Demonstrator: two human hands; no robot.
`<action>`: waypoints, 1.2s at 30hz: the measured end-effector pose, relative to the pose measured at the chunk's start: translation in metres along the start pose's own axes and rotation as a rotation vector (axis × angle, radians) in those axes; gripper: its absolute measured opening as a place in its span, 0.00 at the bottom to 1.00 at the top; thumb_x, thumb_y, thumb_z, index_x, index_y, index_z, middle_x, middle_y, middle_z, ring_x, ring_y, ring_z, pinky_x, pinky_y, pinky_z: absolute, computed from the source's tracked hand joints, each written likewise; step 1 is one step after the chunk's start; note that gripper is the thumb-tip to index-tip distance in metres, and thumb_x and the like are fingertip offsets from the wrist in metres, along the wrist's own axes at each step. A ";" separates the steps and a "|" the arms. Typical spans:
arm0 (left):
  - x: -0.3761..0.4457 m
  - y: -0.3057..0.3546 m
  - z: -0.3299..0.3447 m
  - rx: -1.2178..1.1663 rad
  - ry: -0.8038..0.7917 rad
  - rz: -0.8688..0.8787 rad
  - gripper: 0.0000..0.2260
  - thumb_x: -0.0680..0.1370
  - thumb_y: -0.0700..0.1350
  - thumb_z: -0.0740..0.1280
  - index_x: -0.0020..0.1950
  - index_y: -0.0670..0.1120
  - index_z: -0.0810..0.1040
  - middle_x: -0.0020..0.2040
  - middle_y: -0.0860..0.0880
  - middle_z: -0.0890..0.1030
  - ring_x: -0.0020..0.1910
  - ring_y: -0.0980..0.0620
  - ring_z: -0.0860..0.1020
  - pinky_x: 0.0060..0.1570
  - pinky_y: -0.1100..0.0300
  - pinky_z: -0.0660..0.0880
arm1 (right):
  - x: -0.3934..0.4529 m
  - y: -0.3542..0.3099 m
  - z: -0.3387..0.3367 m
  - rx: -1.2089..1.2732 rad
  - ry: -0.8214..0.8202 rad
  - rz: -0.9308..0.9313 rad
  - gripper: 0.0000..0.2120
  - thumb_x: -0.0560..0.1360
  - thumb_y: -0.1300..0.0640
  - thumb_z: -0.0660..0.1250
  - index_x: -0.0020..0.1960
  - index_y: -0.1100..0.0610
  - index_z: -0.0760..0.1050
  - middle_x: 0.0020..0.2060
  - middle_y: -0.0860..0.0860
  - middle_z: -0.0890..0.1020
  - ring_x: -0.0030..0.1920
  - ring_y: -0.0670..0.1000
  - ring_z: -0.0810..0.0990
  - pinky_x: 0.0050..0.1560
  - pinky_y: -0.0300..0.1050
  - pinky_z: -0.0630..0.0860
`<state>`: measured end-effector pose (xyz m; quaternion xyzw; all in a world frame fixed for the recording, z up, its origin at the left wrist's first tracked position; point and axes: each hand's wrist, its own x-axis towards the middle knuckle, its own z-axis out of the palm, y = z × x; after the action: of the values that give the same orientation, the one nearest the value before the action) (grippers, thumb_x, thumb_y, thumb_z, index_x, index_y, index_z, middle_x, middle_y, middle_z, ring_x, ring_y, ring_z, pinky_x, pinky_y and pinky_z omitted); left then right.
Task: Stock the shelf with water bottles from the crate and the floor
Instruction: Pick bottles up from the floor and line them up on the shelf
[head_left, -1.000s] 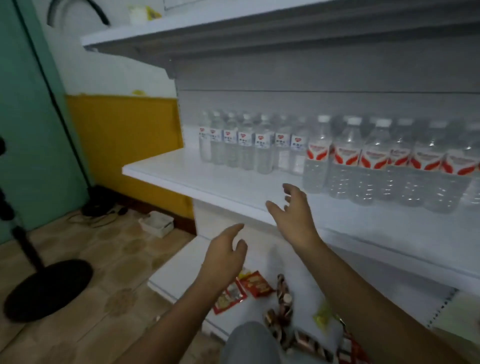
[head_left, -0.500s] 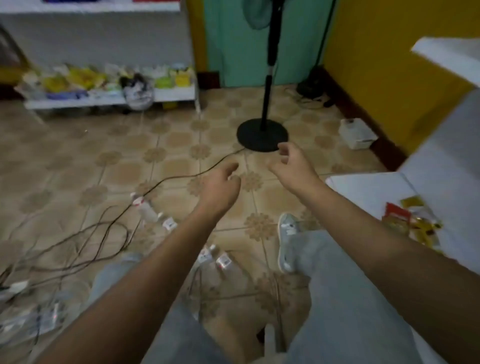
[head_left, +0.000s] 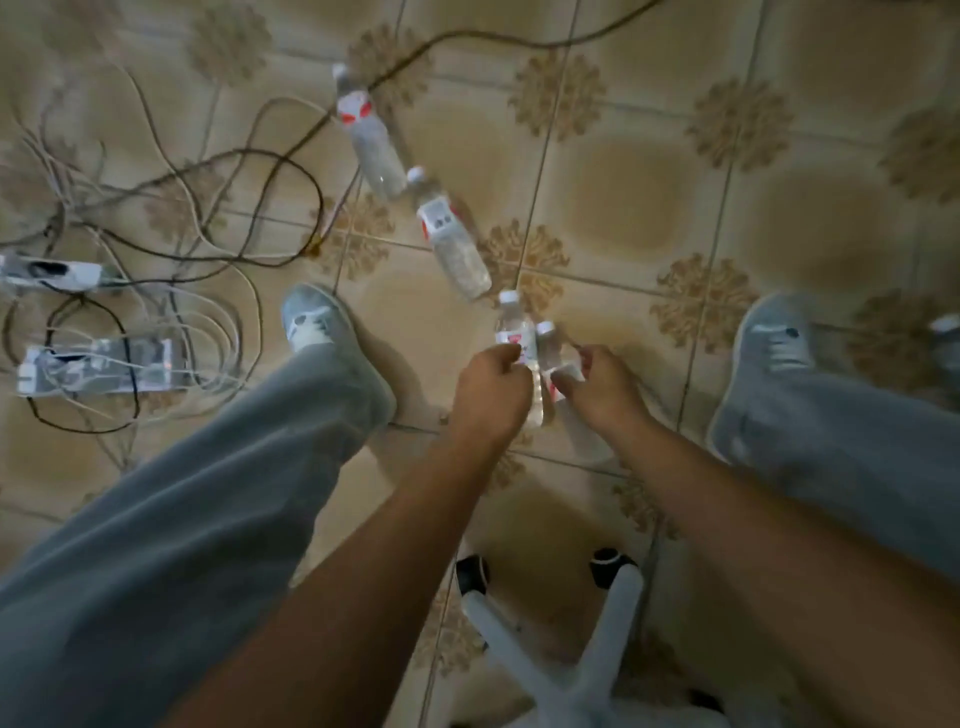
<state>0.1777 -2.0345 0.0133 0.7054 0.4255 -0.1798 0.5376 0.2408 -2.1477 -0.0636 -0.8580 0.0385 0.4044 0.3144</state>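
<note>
I look straight down at the tiled floor. Two clear water bottles with red-and-white labels lie end to end there, a far bottle (head_left: 370, 136) and a middle bottle (head_left: 451, 238). Two more lie side by side between my feet. My left hand (head_left: 491, 387) curls its fingers round the left near bottle (head_left: 513, 328). My right hand (head_left: 602, 387) grips the right near bottle (head_left: 546, 347) with the thumb across its label. The lower part of each near bottle is partly hidden by my hands. Shelf and crate are out of view.
Tangled cables (head_left: 208, 218) and two power strips (head_left: 52, 273) (head_left: 98, 366) spread over the floor at the left. My grey shoes (head_left: 317, 322) (head_left: 774, 338) stand either side of the bottles. A white chair base with castors (head_left: 582, 654) sits below my arms.
My view swung from the shelf to the room and then straight down. Both hands went from open in the air down to the two nearest bottles on the floor and closed on them.
</note>
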 end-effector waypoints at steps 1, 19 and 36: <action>0.011 -0.014 0.018 0.009 -0.046 -0.064 0.14 0.72 0.44 0.60 0.53 0.46 0.82 0.55 0.43 0.82 0.55 0.45 0.79 0.57 0.55 0.75 | 0.014 0.020 0.008 0.001 -0.019 0.030 0.24 0.72 0.52 0.72 0.65 0.59 0.74 0.57 0.57 0.81 0.56 0.57 0.80 0.48 0.43 0.72; 0.055 -0.060 0.116 -0.244 -0.190 -0.196 0.29 0.74 0.27 0.53 0.73 0.47 0.67 0.64 0.51 0.74 0.65 0.57 0.71 0.62 0.67 0.69 | 0.074 0.057 -0.014 0.054 0.027 -0.001 0.21 0.65 0.57 0.76 0.56 0.53 0.75 0.48 0.49 0.82 0.47 0.49 0.80 0.47 0.45 0.77; -0.310 0.249 0.120 -0.180 -0.321 1.058 0.32 0.74 0.28 0.55 0.74 0.53 0.62 0.69 0.63 0.64 0.67 0.67 0.64 0.68 0.71 0.62 | -0.348 -0.050 -0.380 0.465 1.011 -0.549 0.22 0.65 0.51 0.77 0.57 0.50 0.74 0.48 0.46 0.83 0.47 0.45 0.83 0.50 0.50 0.80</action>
<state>0.2221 -2.2849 0.3417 0.7378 -0.0601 0.0464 0.6707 0.2784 -2.3896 0.3922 -0.8312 0.0478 -0.1668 0.5283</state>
